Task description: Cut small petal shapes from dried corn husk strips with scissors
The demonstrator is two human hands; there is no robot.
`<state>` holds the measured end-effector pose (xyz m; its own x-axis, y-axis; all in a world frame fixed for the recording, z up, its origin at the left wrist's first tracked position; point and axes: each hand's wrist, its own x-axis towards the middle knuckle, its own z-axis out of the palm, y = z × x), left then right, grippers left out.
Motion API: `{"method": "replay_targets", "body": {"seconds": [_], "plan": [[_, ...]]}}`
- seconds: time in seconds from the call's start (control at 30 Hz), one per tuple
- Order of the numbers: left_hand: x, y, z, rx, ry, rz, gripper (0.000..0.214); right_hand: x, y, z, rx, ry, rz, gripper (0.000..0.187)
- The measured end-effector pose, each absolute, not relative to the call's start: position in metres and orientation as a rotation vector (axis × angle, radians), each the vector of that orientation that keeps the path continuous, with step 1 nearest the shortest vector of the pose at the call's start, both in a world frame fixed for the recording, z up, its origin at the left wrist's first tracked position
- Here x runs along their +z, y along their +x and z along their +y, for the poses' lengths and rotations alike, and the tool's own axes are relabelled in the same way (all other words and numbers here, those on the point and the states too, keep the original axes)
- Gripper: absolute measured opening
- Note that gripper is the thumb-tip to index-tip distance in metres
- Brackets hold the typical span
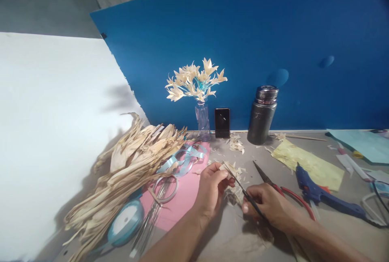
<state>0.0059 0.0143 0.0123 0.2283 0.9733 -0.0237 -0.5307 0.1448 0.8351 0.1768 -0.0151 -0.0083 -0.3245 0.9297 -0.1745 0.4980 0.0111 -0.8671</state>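
Lower centre: left hand (pixel 211 189) pinches a small pale dried husk strip (pixel 228 168); right hand (pixel 269 206) is closed on thin black scissors (pixel 240 187). Blades this close may cut skin.

Husk strip (pixel 226 168): dry, papery, matt, fibrous. Small scissors (pixel 242 190): dark metal blades, dull sheen. Husk pile (pixel 130 164): same dry ribbed fibre, rough. Ribbon spool (pixel 126 221): satin, glossy. Pink sheet (pixel 182 199): smooth matt paper. Flask (pixel 261 118): dark metal, shiny lid. Glue gun (pixel 319 195): blue plastic, semi-gloss. Backdrop (pixel 273 31): matt blue board.
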Motion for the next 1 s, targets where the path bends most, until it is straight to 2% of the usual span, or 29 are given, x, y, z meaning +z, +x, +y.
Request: {"method": "replay_targets", "body": {"seconds": [0.4, 0.57, 0.67, 0.83, 0.9, 1.0], "plan": [[0.009, 0.004, 0.017, 1.202, 0.821, 0.703, 0.010, 0.002, 0.172, -0.020, 1.392, -1.502, -1.727, 0.028], [0.006, 0.002, 0.018, 1.194, 0.853, 0.719, 0.011, 0.001, 0.168, -0.022, 1.395, -1.552, -1.711, 0.030], [0.002, 0.000, 0.020, 1.203, 0.847, 0.752, 0.011, 0.004, 0.169, -0.021, 1.334, -1.590, -1.750, 0.031], [-0.003, -0.007, 0.027, 1.218, 0.883, 0.865, 0.038, 0.010, 0.171, -0.020, 1.166, -1.644, -1.881, 0.034], [0.001, -0.009, 0.028, 1.180, 0.984, 0.899, 0.038, 0.011, 0.172, -0.020, 1.102, -1.671, -1.924, 0.035], [0.010, -0.010, 0.026, 1.145, 1.179, 1.016, 0.026, 0.010, 0.172, -0.021, 1.014, -1.721, -1.965, 0.040]]}}
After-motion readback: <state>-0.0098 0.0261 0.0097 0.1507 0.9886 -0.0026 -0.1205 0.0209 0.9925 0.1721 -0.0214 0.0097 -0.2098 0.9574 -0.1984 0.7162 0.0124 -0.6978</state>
